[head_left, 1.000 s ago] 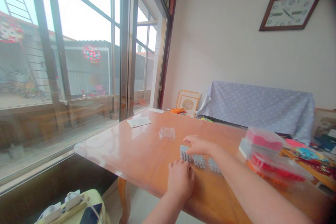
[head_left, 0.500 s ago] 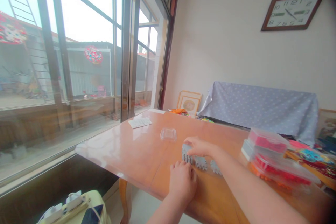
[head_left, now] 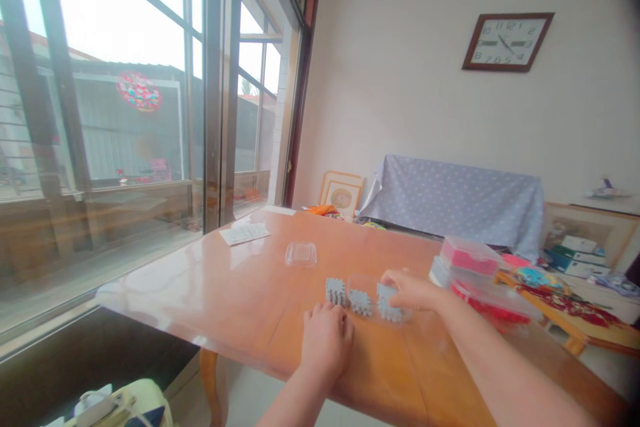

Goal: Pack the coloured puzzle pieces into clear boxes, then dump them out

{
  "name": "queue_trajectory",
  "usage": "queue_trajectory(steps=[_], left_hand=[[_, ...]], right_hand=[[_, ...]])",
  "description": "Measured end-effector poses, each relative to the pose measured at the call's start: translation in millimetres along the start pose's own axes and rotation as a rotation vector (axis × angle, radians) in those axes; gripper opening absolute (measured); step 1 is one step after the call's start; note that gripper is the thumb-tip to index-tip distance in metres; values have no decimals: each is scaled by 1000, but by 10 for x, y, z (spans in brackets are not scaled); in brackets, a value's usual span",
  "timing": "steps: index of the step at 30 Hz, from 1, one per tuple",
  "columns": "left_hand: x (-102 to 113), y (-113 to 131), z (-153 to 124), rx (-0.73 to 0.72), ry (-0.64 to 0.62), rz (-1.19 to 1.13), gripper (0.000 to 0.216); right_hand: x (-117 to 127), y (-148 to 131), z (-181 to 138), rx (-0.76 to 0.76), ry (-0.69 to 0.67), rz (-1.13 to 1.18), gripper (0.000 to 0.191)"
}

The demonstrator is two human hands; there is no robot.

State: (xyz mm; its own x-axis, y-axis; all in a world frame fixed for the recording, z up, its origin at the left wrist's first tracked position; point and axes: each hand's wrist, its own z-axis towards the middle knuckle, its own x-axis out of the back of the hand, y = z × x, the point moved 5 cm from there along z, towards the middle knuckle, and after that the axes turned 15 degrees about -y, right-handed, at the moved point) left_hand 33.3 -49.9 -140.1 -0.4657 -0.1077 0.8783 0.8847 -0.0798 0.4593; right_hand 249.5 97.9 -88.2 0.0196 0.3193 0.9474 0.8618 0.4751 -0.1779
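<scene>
Grey-blue toothed plastic pieces, shaped like puzzle tiles, stand in a row near the front of the wooden table (head_left: 240, 320). At the row's left is an upright stack (head_left: 335, 289); a shorter piece (head_left: 359, 302) is in the middle. My right hand (head_left: 410, 288) pinches the toothed piece (head_left: 387, 303) at the right end, thumb and fingers at its upper edge. My left hand (head_left: 327, 337) rests on the table just in front of the left stack, fingers curled; whatever is under them is hidden. A clear plastic tray (head_left: 356, 280) shows faintly around the pieces.
Beyond my hands lie a clear plastic lid (head_left: 301, 254) and a paper sheet (head_left: 245, 233). Right of my right arm are stacked clear boxes with pink (head_left: 470, 257) and red contents (head_left: 493, 303). A window (head_left: 130, 113) borders the left side.
My right hand has left the left stack and moved right to the end piece. My left hand stays by the stack. The view has turned to the right.
</scene>
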Motion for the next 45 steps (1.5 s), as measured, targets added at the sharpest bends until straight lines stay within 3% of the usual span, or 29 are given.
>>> queue_trajectory(steps=[6, 13, 22, 28, 34, 38, 45], left_hand=[[20, 19, -8, -7, -6, -6, 31], [63, 55, -40, -5, -24, 0, 25], [60, 89, -53, -12, -51, 21, 23], [37, 82, -31, -19, -33, 33, 24], [28, 75, -27, -26, -41, 41, 27], [33, 74, -24, -13, -54, 28, 26], [55, 102, -20, 14, -97, 38, 27]], right_hand=[[-53, 67, -90, -49, 48, -74, 51], [-61, -109, -125, -45, 60, 15, 27], [-71, -219, -81, -186, 44, -57, 5], [-148, -282, 6, -143, -30, -10, 14], [-225, -153, 159, -57, -81, 126, 14], [-147, -63, 227, 3, -45, 248, 6], [-148, -151, 416, 43, 57, 369, 21]])
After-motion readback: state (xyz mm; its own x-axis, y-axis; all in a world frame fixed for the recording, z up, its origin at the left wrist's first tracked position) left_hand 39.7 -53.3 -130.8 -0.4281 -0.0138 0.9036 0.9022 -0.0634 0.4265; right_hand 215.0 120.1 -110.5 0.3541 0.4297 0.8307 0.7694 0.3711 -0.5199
